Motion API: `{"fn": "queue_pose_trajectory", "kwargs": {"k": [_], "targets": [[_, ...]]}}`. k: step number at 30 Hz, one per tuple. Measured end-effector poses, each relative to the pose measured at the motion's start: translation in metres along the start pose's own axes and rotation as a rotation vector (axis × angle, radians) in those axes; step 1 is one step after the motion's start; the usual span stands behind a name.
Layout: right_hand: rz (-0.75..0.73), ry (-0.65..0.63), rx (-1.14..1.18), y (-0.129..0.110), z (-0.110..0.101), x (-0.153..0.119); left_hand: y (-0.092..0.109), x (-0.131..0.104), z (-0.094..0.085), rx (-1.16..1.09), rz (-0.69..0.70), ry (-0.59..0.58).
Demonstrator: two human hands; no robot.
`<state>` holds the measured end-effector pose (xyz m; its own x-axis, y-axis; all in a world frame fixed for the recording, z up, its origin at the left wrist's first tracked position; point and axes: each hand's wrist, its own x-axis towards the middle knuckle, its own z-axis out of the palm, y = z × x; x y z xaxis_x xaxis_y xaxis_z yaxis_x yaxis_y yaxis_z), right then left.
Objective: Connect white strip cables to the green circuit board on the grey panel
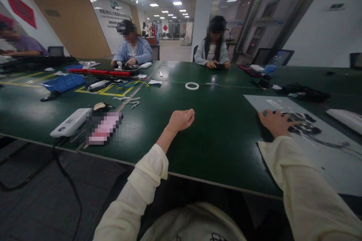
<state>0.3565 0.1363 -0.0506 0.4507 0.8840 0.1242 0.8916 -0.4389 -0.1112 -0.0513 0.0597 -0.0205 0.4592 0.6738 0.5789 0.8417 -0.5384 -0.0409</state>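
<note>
My left hand [181, 119] is closed over the green table [215, 139]; whether its curled fingers hold something is hidden. My right hand [275, 122] lies with its fingers spread at the left edge of a bundle of dark and silvery parts with cables [307, 126]. Under that bundle is a grey board [319, 162]. A white ring [192, 86] lies flat on the table beyond my left hand.
To the left are a white power bank [71, 122], a pink phone [104, 128] and a blue tray [64, 83]. A black cable bundle [305, 92] lies at the right, near a plastic bottle [273, 64]. Several people sit across the table.
</note>
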Motion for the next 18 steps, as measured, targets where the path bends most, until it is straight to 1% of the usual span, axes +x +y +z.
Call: {"fn": "queue_pose_trajectory", "kwargs": {"k": [3, 6, 9, 12, 18], "targets": [[-0.043, -0.009, -0.065, 0.006, -0.005, -0.003, 0.001, 0.001, 0.001, -0.017, 0.037, -0.085], [-0.077, 0.043, -0.118, 0.017, -0.008, -0.008, 0.001, 0.002, 0.001, -0.025, 0.05, -0.156], [-0.069, 0.079, -0.091, 0.024, -0.008, -0.013, 0.0, 0.003, 0.001, -0.03, 0.041, -0.191], [-0.048, 0.106, -0.081, 0.025, -0.005, -0.014, 0.001, 0.003, 0.0, -0.023, 0.033, -0.218], [0.007, 0.15, -0.079, 0.029, 0.0, -0.006, 0.006, 0.004, 0.0, -0.013, 0.056, -0.27]]}}
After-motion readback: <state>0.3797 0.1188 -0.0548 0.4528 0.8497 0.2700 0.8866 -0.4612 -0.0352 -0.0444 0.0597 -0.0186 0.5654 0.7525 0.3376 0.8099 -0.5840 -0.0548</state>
